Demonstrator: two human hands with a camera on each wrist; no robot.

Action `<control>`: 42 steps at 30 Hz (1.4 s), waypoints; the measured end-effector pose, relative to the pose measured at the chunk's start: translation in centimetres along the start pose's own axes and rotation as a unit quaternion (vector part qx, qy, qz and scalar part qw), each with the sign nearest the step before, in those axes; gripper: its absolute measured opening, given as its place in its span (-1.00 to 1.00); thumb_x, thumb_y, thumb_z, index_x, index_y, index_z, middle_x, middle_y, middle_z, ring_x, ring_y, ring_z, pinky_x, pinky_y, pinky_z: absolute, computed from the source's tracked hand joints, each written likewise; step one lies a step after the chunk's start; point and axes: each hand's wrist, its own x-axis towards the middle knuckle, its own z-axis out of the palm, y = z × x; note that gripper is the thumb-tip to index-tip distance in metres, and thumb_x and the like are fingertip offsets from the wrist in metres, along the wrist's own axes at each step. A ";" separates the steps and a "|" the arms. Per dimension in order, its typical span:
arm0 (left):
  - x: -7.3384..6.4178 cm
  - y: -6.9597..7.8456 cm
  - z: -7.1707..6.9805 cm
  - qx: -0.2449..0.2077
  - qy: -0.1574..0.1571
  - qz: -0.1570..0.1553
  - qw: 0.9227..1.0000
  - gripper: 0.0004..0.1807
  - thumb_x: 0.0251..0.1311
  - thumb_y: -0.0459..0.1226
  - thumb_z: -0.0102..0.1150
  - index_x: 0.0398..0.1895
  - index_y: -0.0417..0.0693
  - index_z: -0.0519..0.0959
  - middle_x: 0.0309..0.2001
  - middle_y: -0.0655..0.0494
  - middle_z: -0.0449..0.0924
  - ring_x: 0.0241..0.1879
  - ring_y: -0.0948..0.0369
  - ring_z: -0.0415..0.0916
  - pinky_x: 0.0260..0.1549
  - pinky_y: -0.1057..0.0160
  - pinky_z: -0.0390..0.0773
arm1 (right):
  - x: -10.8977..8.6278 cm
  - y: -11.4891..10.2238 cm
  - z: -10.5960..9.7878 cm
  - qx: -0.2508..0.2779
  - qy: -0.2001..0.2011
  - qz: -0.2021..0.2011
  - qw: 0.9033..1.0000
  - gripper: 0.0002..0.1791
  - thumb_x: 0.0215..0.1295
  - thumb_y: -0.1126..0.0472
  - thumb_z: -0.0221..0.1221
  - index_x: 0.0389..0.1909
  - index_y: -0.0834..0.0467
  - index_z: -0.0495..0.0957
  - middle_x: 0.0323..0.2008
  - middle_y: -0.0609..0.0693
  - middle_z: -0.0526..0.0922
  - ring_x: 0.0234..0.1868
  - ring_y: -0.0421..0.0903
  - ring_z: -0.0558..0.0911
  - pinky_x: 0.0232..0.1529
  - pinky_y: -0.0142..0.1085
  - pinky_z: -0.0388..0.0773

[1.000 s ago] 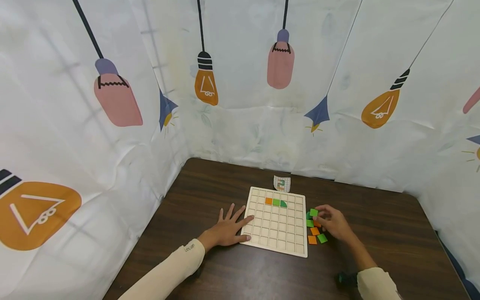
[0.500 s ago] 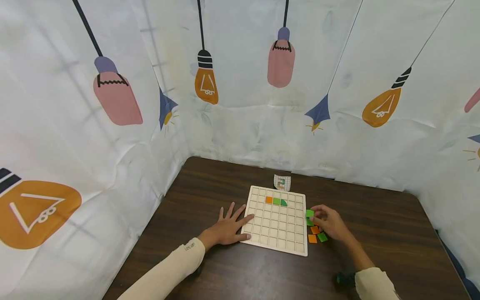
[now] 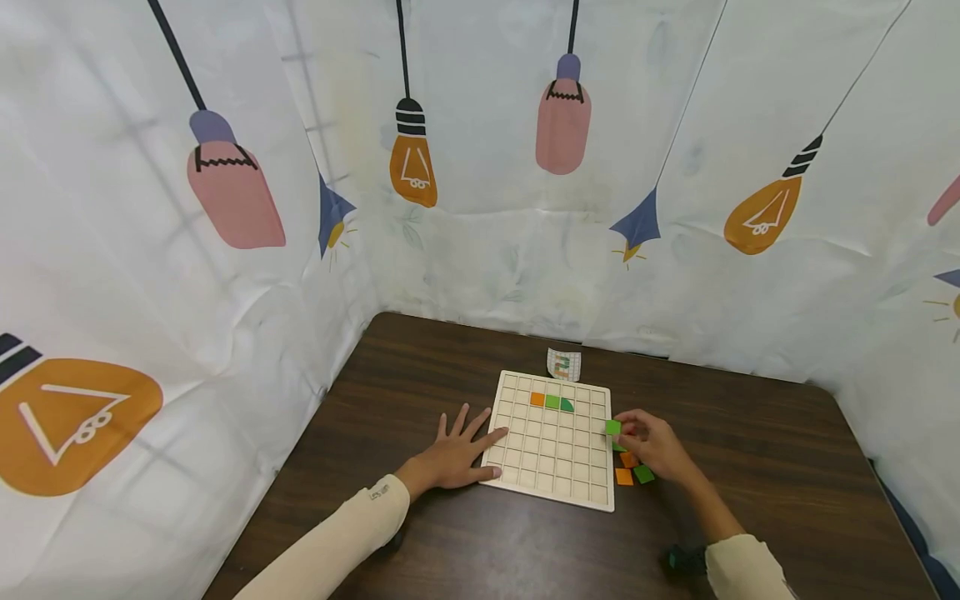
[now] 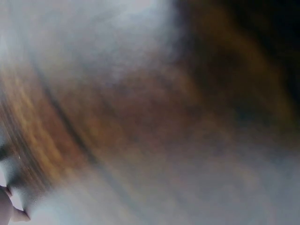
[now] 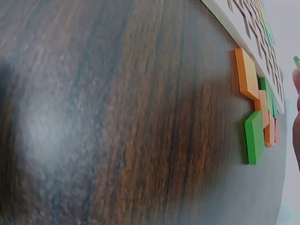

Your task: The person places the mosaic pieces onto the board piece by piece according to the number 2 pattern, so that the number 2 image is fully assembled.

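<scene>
A pale gridded board (image 3: 555,454) lies on the brown table. In its upper rows sit an orange square tile (image 3: 537,400), a green square tile (image 3: 552,402) and a dark green quarter-round tile (image 3: 567,405). My left hand (image 3: 455,457) rests with spread fingers over the board's left edge. At the right edge, my right hand (image 3: 658,446) pinches a light green square tile (image 3: 612,427) between thumb and fingers, overlapping the board's rim in the head view. Loose tiles, orange (image 5: 247,72) and green (image 5: 254,137), lie below that hand; others are partly hidden by it.
A small card (image 3: 564,365) with a coloured grid pattern lies just behind the board. The dark brown wood table (image 3: 435,358) meets a white printed curtain (image 3: 480,275) at the back and left. The left wrist view is mostly blurred table.
My right hand, holding the light green tile, has shifted left from over the loose tiles to the board's right edge. The left hand has stayed in place.
</scene>
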 end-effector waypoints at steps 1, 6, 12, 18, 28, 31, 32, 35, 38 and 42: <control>0.0 0.0 0.0 0.001 0.000 0.000 1.000 -0.20 0.40 0.34 -0.15 0.62 0.40 -0.01 0.65 -0.02 -0.25 0.56 -0.34 -0.39 0.31 -0.56 -0.21 | 0.0 0.0 0.1 0.003 -0.002 0.000 1.000 -0.64 0.33 0.34 0.29 0.10 0.32 0.52 -0.25 0.17 0.59 -0.55 -0.06 0.57 -0.58 -0.24 0.57; 0.0 -0.1 0.1 0.003 0.000 -0.002 1.000 -0.20 0.39 0.34 -0.16 0.62 0.40 -0.02 0.65 -0.01 -0.24 0.57 -0.34 -0.39 0.31 -0.56 -0.21 | 0.2 -0.1 0.7 0.012 -0.016 0.005 1.000 -0.63 0.34 0.30 0.29 0.11 0.31 0.51 -0.23 0.17 0.61 -0.61 -0.09 0.52 -0.59 -0.26 0.53; -0.1 0.0 -0.1 0.000 0.000 -0.002 1.000 -0.19 0.39 0.35 -0.16 0.62 0.40 -0.01 0.64 -0.02 -0.24 0.57 -0.34 -0.39 0.32 -0.56 -0.21 | 0.3 -0.4 1.5 0.018 -0.028 -0.004 0.999 -0.62 0.37 0.29 0.27 0.14 0.34 0.51 -0.13 0.27 0.61 -0.64 -0.11 0.52 -0.61 -0.26 0.52; -0.1 0.1 -0.1 0.001 -0.001 -0.002 1.000 -0.20 0.39 0.34 -0.16 0.62 0.40 -0.01 0.64 -0.02 -0.24 0.57 -0.33 -0.39 0.32 -0.55 -0.21 | 0.5 -0.8 2.4 0.020 -0.025 -0.012 0.999 -0.60 0.33 0.29 0.30 0.14 0.34 0.53 -0.13 0.28 0.64 -0.55 -0.07 0.59 -0.55 -0.25 0.58; 0.0 0.0 0.0 0.004 0.001 -0.001 1.000 -0.20 0.40 0.34 -0.16 0.62 0.39 -0.01 0.64 -0.03 -0.23 0.57 -0.34 -0.37 0.32 -0.56 -0.20 | 1.3 -0.8 3.4 -0.003 -0.020 -0.014 1.000 -0.66 0.31 0.33 0.30 0.07 0.34 0.56 -0.21 0.21 0.65 -0.52 -0.15 0.60 -0.54 -0.31 0.55; 0.0 0.0 0.1 0.004 -0.001 0.000 1.000 -0.20 0.40 0.34 -0.16 0.62 0.40 -0.02 0.64 -0.04 -0.23 0.57 -0.33 -0.38 0.32 -0.56 -0.21 | 1.5 -0.9 3.6 -0.003 -0.019 -0.010 1.000 -0.66 0.31 0.33 0.29 0.07 0.34 0.55 -0.22 0.20 0.65 -0.50 -0.15 0.61 -0.52 -0.31 0.56; 0.0 0.0 0.1 0.003 0.000 0.000 1.000 -0.20 0.39 0.34 -0.15 0.62 0.39 -0.01 0.64 -0.05 -0.22 0.57 -0.34 -0.37 0.31 -0.56 -0.21 | 1.5 -0.9 3.7 -0.003 -0.017 -0.006 1.000 -0.66 0.31 0.33 0.30 0.07 0.33 0.56 -0.21 0.19 0.65 -0.49 -0.15 0.62 -0.52 -0.32 0.56; 0.0 0.0 0.2 0.004 -0.002 -0.003 1.000 -0.20 0.39 0.35 -0.16 0.62 0.41 -0.02 0.64 -0.04 -0.23 0.57 -0.32 -0.38 0.32 -0.55 -0.22 | 1.7 -1.1 3.9 -0.004 -0.016 0.005 1.000 -0.66 0.30 0.32 0.32 0.06 0.30 0.57 -0.22 0.16 0.66 -0.47 -0.14 0.61 -0.51 -0.32 0.56; 0.0 0.0 0.2 0.006 -0.003 -0.004 1.000 -0.20 0.39 0.36 -0.17 0.62 0.42 -0.02 0.64 -0.03 -0.23 0.57 -0.32 -0.38 0.32 -0.55 -0.22 | 2.0 -1.4 4.2 -0.008 -0.013 0.008 1.000 -0.67 0.28 0.30 0.34 0.04 0.28 0.58 -0.24 0.15 0.67 -0.49 -0.13 0.59 -0.53 -0.32 0.53; 0.0 0.1 0.0 0.005 -0.003 -0.003 1.000 -0.19 0.39 0.36 -0.17 0.62 0.42 -0.02 0.64 -0.03 -0.23 0.57 -0.32 -0.38 0.32 -0.55 -0.21 | 2.5 -1.6 4.6 -0.002 -0.011 0.014 1.000 -0.67 0.27 0.28 0.36 0.03 0.25 0.59 -0.23 0.14 0.66 -0.49 -0.12 0.58 -0.55 -0.30 0.52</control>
